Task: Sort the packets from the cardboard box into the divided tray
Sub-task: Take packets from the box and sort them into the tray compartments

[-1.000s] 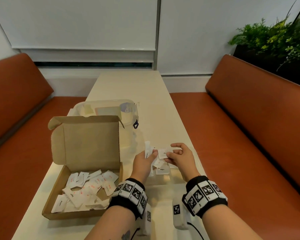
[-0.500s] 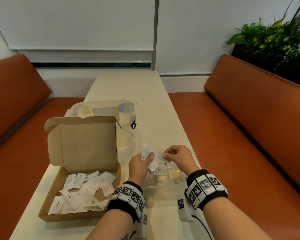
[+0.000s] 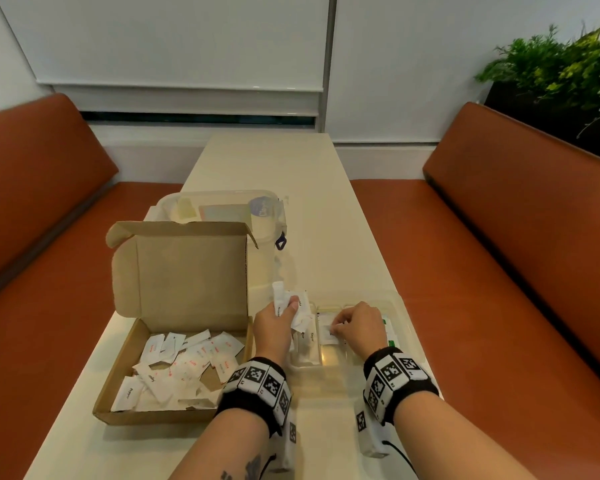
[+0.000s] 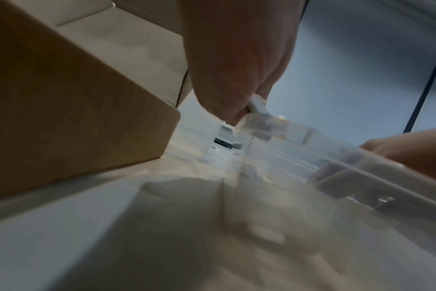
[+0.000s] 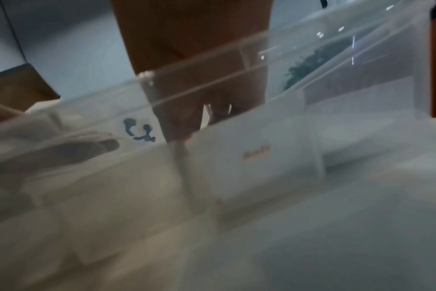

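Observation:
An open cardboard box (image 3: pixel 128 358) with several white packets (image 3: pixel 187 365) lies at the table's front left. To its right sits the clear divided tray (image 3: pixel 400 306), with packets in its compartments. My left hand (image 3: pixel 284 315) grips a bunch of white packets (image 3: pixel 291 301) above the tray's left end. My right hand (image 3: pixel 340 329) is down in a middle compartment, its fingers pinching a white packet (image 3: pixel 326 332). The right wrist view shows that packet (image 5: pixel 251 157) with red print through the tray wall (image 5: pixel 361 59). In the left wrist view my left hand (image 4: pixel 239 110) sits above the tray's rim (image 4: pixel 286 128).
A clear lidded plastic container (image 3: pixel 222 209) stands behind the cardboard box, whose lid (image 3: pixel 187 268) is upright. Orange bench seats (image 3: pixel 499 271) run along both sides of the narrow table (image 3: pixel 267 161). A green plant (image 3: pixel 561 71) is at the far right.
Both hands have dropped from above the tray towards it. The right hand has carried its packet down into a middle compartment; the left still holds its bunch.

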`<state>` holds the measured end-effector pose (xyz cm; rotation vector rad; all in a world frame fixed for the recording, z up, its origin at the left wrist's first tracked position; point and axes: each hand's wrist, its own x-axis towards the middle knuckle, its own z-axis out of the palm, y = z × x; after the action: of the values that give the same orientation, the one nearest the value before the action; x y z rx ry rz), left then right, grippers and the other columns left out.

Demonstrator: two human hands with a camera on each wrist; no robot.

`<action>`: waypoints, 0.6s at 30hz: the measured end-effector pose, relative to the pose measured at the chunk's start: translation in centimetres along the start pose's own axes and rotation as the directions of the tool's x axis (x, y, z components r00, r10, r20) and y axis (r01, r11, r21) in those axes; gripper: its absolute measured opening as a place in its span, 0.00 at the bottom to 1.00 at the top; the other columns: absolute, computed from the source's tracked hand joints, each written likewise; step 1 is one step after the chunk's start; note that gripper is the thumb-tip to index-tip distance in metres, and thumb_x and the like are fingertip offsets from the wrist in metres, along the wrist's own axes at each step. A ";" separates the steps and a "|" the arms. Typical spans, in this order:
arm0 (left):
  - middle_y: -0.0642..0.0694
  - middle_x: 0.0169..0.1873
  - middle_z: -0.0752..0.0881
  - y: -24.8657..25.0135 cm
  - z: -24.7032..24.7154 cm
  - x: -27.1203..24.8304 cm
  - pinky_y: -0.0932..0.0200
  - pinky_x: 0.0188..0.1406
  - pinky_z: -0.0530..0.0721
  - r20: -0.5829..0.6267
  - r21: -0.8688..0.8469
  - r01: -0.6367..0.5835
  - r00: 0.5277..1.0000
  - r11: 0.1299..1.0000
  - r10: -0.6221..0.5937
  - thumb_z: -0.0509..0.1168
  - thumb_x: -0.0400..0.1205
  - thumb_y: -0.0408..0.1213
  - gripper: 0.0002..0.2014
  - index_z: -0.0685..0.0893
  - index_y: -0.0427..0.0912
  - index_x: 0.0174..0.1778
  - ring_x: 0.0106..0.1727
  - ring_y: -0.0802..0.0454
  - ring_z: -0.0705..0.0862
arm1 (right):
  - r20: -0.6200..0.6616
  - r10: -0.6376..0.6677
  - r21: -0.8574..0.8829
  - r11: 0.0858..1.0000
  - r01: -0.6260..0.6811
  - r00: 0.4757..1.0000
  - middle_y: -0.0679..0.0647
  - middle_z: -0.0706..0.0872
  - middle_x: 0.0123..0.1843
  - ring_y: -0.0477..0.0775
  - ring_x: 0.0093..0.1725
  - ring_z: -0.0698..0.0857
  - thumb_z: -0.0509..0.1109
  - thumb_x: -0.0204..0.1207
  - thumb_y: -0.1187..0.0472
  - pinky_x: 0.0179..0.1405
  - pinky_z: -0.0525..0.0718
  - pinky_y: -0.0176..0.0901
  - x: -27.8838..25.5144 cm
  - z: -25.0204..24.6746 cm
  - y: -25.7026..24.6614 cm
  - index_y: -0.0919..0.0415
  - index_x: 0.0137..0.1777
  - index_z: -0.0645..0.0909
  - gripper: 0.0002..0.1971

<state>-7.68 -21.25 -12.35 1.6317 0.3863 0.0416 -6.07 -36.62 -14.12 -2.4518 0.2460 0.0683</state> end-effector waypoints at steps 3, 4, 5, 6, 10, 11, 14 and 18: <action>0.38 0.44 0.90 0.0 -0.1 0.0 0.45 0.54 0.85 0.000 0.022 -0.004 1.000 1.000 0.004 0.68 0.82 0.40 0.11 0.89 0.37 0.52 0.50 0.40 0.88 | -0.013 -0.039 -0.059 0.998 0.038 0.999 0.56 0.84 0.47 0.56 0.52 0.81 0.78 0.67 0.62 0.45 0.80 0.41 -0.2 0.4 0.0 0.57 0.36 0.87 0.02; 0.38 0.44 0.90 0.0 -0.1 0.0 0.46 0.54 0.85 0.000 0.025 -0.004 1.000 1.000 0.004 0.68 0.82 0.41 0.11 0.89 0.37 0.51 0.50 0.40 0.88 | -0.016 -0.054 -0.074 0.996 0.052 0.998 0.54 0.82 0.47 0.55 0.52 0.80 0.78 0.66 0.62 0.45 0.79 0.40 -0.2 0.4 0.0 0.57 0.36 0.86 0.03; 0.37 0.44 0.90 0.0 -0.1 0.0 0.45 0.54 0.85 0.002 0.026 -0.003 1.000 1.000 0.003 0.68 0.82 0.41 0.11 0.89 0.36 0.50 0.50 0.39 0.88 | -0.020 -0.072 -0.091 0.993 0.070 0.997 0.52 0.79 0.47 0.54 0.51 0.79 0.79 0.66 0.62 0.45 0.77 0.39 -0.3 0.4 0.1 0.57 0.37 0.85 0.05; 0.37 0.44 0.90 0.1 -0.1 0.0 0.46 0.53 0.85 0.004 0.030 -0.003 1.000 1.000 0.003 0.68 0.82 0.41 0.11 0.89 0.36 0.50 0.50 0.39 0.88 | -0.020 -0.097 -0.113 0.989 0.094 0.995 0.51 0.76 0.47 0.52 0.51 0.77 0.79 0.66 0.62 0.45 0.75 0.38 -0.3 0.3 0.1 0.56 0.39 0.83 0.06; 0.36 0.44 0.90 0.1 -0.1 0.0 0.47 0.51 0.84 0.009 0.037 -0.007 1.000 0.999 0.007 0.68 0.82 0.41 0.12 0.88 0.35 0.50 0.49 0.39 0.88 | 0.010 -0.183 -0.227 0.957 0.180 0.983 0.49 0.73 0.47 0.51 0.52 0.73 0.77 0.68 0.61 0.46 0.74 0.36 -0.5 0.2 0.4 0.57 0.44 0.81 0.08; 0.36 0.44 0.90 0.1 -0.1 0.0 0.46 0.52 0.84 0.010 0.036 -0.007 1.000 0.999 0.007 0.68 0.82 0.41 0.12 0.88 0.35 0.49 0.50 0.39 0.88 | 0.013 -0.187 -0.238 0.954 0.185 0.982 0.49 0.73 0.47 0.51 0.53 0.73 0.77 0.69 0.61 0.46 0.73 0.36 -0.6 0.2 0.5 0.57 0.44 0.81 0.08; 0.37 0.45 0.90 0.2 -0.1 -0.1 0.47 0.52 0.84 0.017 0.034 -0.013 1.000 0.999 0.013 0.67 0.82 0.41 0.11 0.88 0.35 0.49 0.50 0.40 0.87 | 0.008 -0.187 -0.243 0.953 0.183 0.982 0.49 0.73 0.47 0.51 0.53 0.73 0.76 0.69 0.61 0.46 0.73 0.36 -0.5 0.3 0.5 0.57 0.44 0.80 0.08; 0.38 0.45 0.90 0.1 -0.1 -0.1 0.53 0.48 0.84 0.033 0.026 -0.024 0.999 0.999 0.023 0.67 0.82 0.41 0.12 0.88 0.36 0.51 0.50 0.41 0.88 | -0.003 -0.173 -0.245 0.955 0.167 0.985 0.50 0.73 0.46 0.50 0.49 0.71 0.76 0.69 0.62 0.44 0.74 0.37 -0.5 0.4 0.3 0.57 0.42 0.78 0.08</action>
<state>-7.78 -21.15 -12.22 1.6614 0.3441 0.0272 -6.62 -36.54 -14.58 -2.7103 0.0368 -0.0063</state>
